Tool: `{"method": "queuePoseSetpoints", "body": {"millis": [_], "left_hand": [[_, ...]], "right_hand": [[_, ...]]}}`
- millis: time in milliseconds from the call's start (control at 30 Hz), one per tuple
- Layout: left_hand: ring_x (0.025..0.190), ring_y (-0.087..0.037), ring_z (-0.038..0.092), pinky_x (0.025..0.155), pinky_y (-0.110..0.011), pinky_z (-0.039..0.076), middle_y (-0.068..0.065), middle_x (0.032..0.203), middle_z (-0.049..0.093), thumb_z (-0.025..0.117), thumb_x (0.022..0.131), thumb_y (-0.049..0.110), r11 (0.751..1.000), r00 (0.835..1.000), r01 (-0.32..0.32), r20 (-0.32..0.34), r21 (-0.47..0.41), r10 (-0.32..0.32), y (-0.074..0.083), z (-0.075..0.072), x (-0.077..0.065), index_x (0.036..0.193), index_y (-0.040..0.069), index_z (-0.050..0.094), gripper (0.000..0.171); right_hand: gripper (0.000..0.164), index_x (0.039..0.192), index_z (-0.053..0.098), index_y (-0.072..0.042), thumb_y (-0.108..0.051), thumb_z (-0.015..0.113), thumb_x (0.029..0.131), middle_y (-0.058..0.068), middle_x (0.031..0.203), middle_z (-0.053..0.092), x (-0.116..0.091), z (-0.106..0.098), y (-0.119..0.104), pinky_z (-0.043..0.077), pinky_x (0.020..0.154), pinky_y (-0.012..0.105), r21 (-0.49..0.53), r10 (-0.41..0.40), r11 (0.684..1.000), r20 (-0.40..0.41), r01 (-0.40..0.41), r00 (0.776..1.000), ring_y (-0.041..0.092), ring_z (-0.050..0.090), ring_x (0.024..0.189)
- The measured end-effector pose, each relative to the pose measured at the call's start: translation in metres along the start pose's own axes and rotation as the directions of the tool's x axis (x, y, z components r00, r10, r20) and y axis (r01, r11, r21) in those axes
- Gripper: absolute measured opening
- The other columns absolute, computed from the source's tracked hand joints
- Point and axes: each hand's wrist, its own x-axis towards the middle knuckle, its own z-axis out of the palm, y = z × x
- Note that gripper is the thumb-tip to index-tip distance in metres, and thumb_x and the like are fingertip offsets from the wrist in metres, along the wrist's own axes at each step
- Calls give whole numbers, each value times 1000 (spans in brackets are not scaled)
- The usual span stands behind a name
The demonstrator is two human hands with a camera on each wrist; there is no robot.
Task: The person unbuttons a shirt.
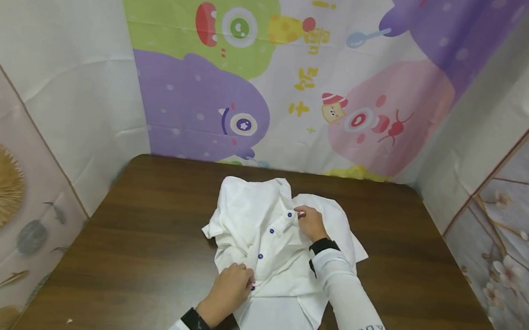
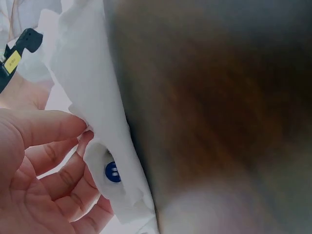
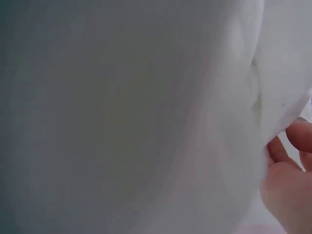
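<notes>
A white button-up shirt (image 1: 247, 207) with short sleeves lies crumpled on the table, its row of dark blue buttons running down the front. Low on the front, my left hand (image 1: 230, 287) pinches the edge of the cloth. The left wrist view shows thumb and fingertips meeting on that edge, just above a blue button (image 2: 113, 171). Near the collar, my right hand (image 1: 311, 223) pinches the front strip beside the top button (image 1: 290, 215). White cloth fills most of the right wrist view, with the right thumb and fingers (image 3: 287, 192) at its right edge.
The brown wooden table (image 1: 154, 260) extends around the shirt on all sides. Behind it hangs a cartoon-printed curtain (image 1: 294, 136), with patterned cloth walls left and right. A small white scrap (image 1: 69, 320) lies at the front left.
</notes>
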Motion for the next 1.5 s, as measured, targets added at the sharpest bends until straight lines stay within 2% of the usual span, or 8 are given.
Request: {"method": "queuePoseSetpoints", "body": {"millis": [100,200,300,467,600,900,1167,1500], "left_hand": [[60,-16,51,52,-26,37,3,61,50,72,69,6,999,1000,14,-11,-30,-14,0,2,0,66,13,63,12],[60,-16,52,52,-26,38,3,61,51,73,68,5,998,1000,28,-6,-50,-28,0,3,0,67,12,64,12],[61,-17,53,52,-26,39,2,61,52,73,67,5,997,999,37,0,-65,-37,0,2,0,68,12,65,10],[61,-17,54,52,-27,40,2,61,53,73,68,5,997,999,34,-13,-71,-35,-2,3,0,67,12,65,11],[61,-17,53,53,-26,40,3,62,54,73,68,4,996,999,38,-13,-81,-39,-3,4,0,67,12,64,12],[60,-15,52,54,-25,39,3,61,53,72,68,1,992,999,44,14,-114,-43,-5,6,2,67,12,63,13],[61,-12,50,54,-24,38,4,61,51,71,69,1,986,997,63,55,-157,-55,-7,5,2,69,12,63,14],[62,-9,43,55,-22,33,5,63,46,68,72,2,971,995,66,84,-230,-47,-8,3,1,73,10,60,11]], "right_hand": [[38,105,68,-34,-12,55,77,-3,83,70,27,35,53,48,69,38,3,12,1000,-13,-12,1000,20,63,79],[31,94,71,-34,-14,58,75,-8,78,68,22,31,46,48,67,35,7,15,1000,-60,-14,998,17,62,76],[21,86,72,-25,-13,60,74,-6,76,68,-13,-15,-26,47,66,32,-5,34,999,-74,-34,997,17,61,74],[13,85,70,-4,-8,62,76,11,82,69,-88,-123,-184,48,70,36,42,63,997,20,-64,998,27,62,78],[12,90,65,2,-7,60,83,18,89,67,-119,-167,-245,49,76,40,40,-1,999,93,-3,996,31,62,84],[8,89,61,-4,-5,65,82,16,96,66,-136,-184,-266,46,84,44,31,-233,972,144,231,962,34,60,95],[8,90,62,-5,-8,65,84,11,102,58,-165,-201,-295,44,88,41,-8,-355,933,147,359,923,27,54,101],[8,86,64,-14,-13,70,81,-1,93,58,-215,-207,-315,45,77,32,-150,-544,823,75,549,836,16,55,89]]}}
